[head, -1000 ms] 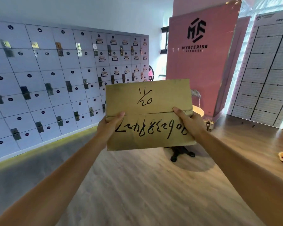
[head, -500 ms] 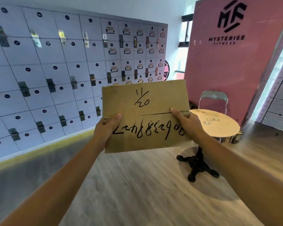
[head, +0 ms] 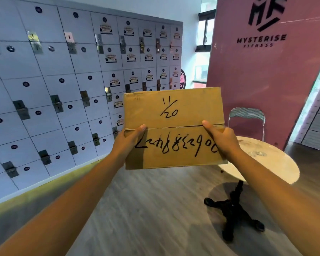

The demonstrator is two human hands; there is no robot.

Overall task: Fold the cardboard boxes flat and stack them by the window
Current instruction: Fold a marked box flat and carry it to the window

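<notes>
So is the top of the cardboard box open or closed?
Closed: the two flaps of the cardboard box meet at the middle seam, thumbs of both hands on it.

A gym lobby or locker area: a wall of numbered lockers (head: 63,85), a pink panel (head: 266,80) reading "Mysterise Fitness", wood floor (head: 146,209), a small round table (head: 272,163) and chair (head: 247,115).

The cardboard box (head: 174,126) hides the fingers of both hands behind it, and also part of the round table (head: 266,159). The locker (head: 63,80) number discs are too small to read, and the floor (head: 146,209) is blurred.
</notes>
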